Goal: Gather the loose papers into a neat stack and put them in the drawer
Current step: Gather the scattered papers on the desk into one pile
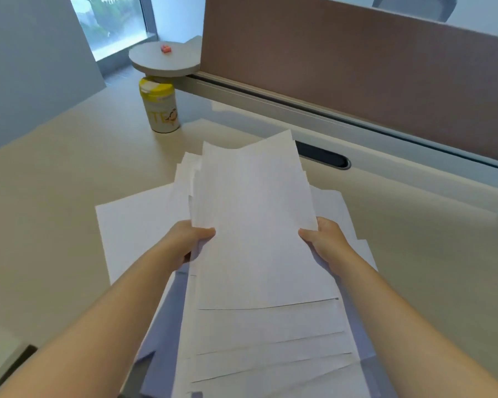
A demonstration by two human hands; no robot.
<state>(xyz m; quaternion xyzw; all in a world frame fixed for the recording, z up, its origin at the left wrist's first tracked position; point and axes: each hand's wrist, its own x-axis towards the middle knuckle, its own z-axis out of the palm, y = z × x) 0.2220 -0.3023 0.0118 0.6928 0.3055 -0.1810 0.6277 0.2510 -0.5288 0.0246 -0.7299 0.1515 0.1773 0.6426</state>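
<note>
Beige desk by a brown partition, yellow-lidded canister at back. Left hand and right hand each pinch a side edge of the papers, thumbs on top, bundle lifted between them. Sheets are fanned, near edges staggered. Best move: loosen the hold, tap edges square on the desk. Loose sheet lies just left of the left hand. No drawer clearly visible.

Both bare arms are reaching forward, left hand and right hand pinching opposite edges of the papers, thumbs on top.
</note>
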